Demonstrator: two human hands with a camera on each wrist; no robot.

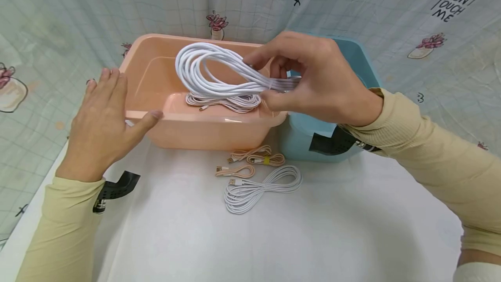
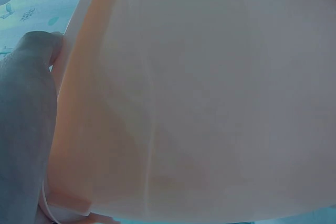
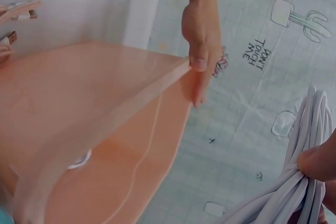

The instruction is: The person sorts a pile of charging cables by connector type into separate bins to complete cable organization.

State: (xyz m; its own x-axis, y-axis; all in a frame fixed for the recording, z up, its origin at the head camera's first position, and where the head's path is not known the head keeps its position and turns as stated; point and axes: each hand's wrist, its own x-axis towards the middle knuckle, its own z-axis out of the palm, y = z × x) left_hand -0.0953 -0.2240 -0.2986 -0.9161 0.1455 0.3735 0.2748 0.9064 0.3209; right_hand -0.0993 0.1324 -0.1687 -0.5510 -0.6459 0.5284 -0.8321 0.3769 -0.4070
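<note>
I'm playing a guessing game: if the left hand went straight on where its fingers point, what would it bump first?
Probably the patterned sheet behind the orange tub. The left hand points that way, but depth is hard to judge here.

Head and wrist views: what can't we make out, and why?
Blue bin inside, head: mostly blocked by right grip and sleeve.
Cable in orange bin, head: top partly behind held cable.
Held cable's right end, head: covered by right grip.
Table cables, right wrist: cut off by left edge.
Left grip, left wrist: mostly cut off by left edge.
</note>
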